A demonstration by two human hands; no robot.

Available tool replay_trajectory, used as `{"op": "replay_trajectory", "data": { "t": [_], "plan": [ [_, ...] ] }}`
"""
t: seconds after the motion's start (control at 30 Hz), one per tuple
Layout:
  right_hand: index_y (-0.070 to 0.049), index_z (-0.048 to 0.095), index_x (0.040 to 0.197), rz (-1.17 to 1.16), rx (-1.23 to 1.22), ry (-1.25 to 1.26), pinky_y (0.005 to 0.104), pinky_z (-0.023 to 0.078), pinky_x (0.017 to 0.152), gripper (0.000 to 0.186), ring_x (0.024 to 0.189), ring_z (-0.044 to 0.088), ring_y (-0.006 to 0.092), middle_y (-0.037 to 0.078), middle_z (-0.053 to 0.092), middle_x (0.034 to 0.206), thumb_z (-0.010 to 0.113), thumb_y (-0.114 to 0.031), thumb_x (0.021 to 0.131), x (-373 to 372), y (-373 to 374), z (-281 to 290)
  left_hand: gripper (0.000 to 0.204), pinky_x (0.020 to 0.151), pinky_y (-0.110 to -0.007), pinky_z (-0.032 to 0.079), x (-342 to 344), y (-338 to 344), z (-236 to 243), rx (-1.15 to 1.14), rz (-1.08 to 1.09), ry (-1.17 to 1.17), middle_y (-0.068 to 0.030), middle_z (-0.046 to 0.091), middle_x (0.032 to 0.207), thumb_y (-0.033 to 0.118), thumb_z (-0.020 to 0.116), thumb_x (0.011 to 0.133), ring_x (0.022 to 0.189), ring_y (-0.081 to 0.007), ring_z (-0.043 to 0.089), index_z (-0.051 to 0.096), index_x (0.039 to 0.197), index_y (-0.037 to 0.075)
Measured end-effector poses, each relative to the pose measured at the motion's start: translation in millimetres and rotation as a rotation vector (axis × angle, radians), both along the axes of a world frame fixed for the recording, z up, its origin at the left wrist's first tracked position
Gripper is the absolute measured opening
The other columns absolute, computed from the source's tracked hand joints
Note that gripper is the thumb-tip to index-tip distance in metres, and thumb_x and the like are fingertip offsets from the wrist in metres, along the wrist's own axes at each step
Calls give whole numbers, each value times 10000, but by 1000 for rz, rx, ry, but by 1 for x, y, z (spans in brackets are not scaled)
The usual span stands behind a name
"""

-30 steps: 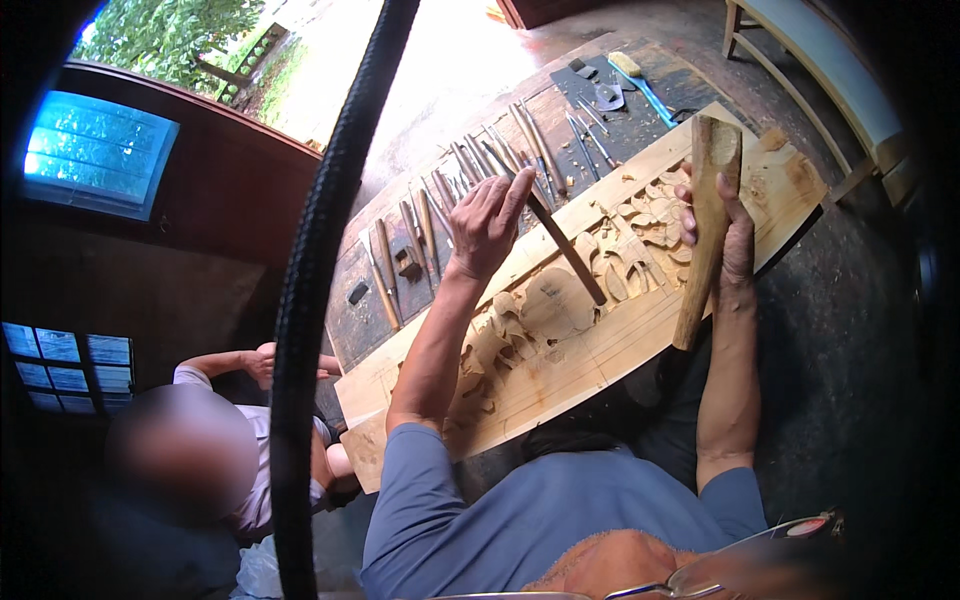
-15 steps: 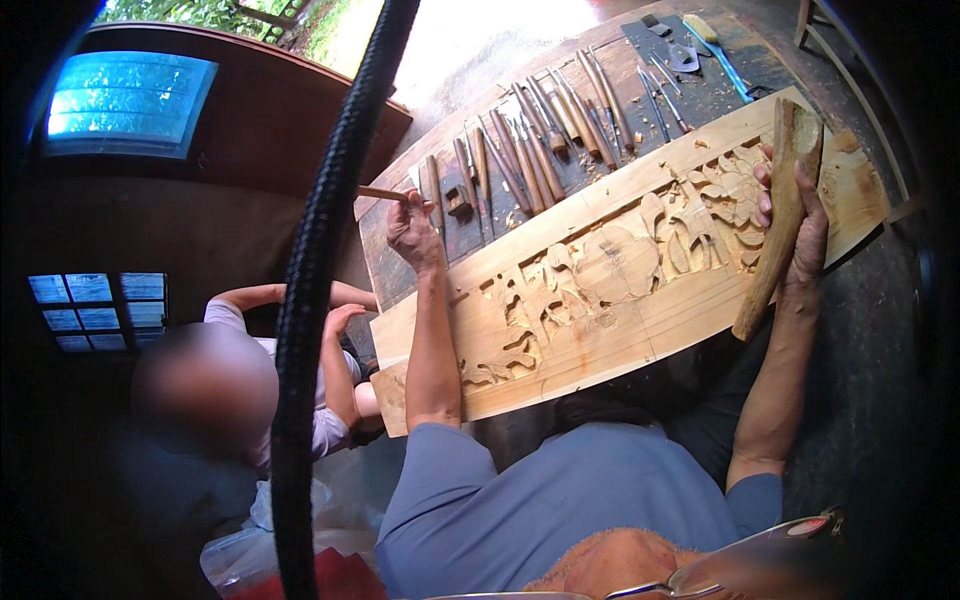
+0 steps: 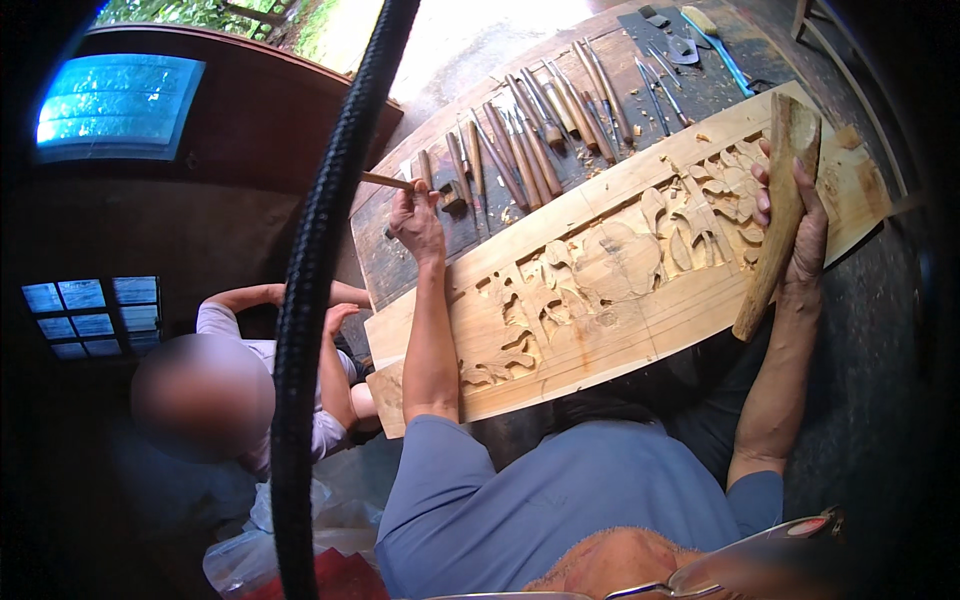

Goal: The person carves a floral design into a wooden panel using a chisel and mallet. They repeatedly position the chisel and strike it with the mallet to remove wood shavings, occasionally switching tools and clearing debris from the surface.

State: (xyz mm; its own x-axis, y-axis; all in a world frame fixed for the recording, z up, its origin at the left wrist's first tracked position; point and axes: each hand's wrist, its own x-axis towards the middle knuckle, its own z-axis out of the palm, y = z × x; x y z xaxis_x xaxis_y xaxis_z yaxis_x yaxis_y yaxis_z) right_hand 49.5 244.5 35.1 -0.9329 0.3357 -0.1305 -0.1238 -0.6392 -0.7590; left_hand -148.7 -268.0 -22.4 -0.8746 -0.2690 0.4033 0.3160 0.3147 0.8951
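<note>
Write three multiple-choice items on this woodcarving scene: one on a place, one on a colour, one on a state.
1. Where does the row of chisels lie?
A. on the dark bench beyond the carved plank
B. on the person's lap
C. on the floor by the window

2. What colour is the handle of the tool at the bench's far end?
A. red
B. blue
C. yellow

3. What is the right hand doing?
A. resting open and empty
B. gripping a wooden mallet
C. holding a cup

Answers:
1. A: the chisels sit on the bench behind the carved plank.
2. B: its thin handle shows blue.
3. B: the fingers wrap the wooden mallet over the plank.
</note>
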Motion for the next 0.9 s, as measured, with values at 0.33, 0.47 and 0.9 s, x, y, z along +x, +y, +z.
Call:
{"op": "replay_trajectory", "data": {
  "t": [0.33, 0.47, 0.9],
  "plan": [
    [16, 554, 1448, -76, -3, -15, 246, 491, 633, 603, 710, 585, 128, 95, 656, 1030, 657, -430, 1055, -1, -7, 6, 250, 849, -427, 625, -16, 104, 66, -941, -212, 361, -177, 748, 1205, -35, 685, 946, 1012, -388, 763, 765, 1163, 58],
    [0, 565, 1425, -58, -8, -27, 254, 498, 635, 595, 723, 603, 128, 91, 665, 1025, 690, -432, 1034, 0, -11, 10, 239, 783, -429, 665, -57, 179, 59, -1001, -417, 458, -142, 731, 1222, -13, 709, 965, 954, -345, 780, 720, 1187, 73],
    [11, 573, 1418, -82, -17, -40, 253, 510, 630, 607, 713, 620, 135, 98, 687, 1013, 713, -423, 1019, 0, -7, 6, 191, 834, -469, 617, -114, 309, -7, -1193, -737, 399, -179, 662, 1095, 41, 563, 955, 994, -392, 726, 648, 1124, 67]
  ]
}}
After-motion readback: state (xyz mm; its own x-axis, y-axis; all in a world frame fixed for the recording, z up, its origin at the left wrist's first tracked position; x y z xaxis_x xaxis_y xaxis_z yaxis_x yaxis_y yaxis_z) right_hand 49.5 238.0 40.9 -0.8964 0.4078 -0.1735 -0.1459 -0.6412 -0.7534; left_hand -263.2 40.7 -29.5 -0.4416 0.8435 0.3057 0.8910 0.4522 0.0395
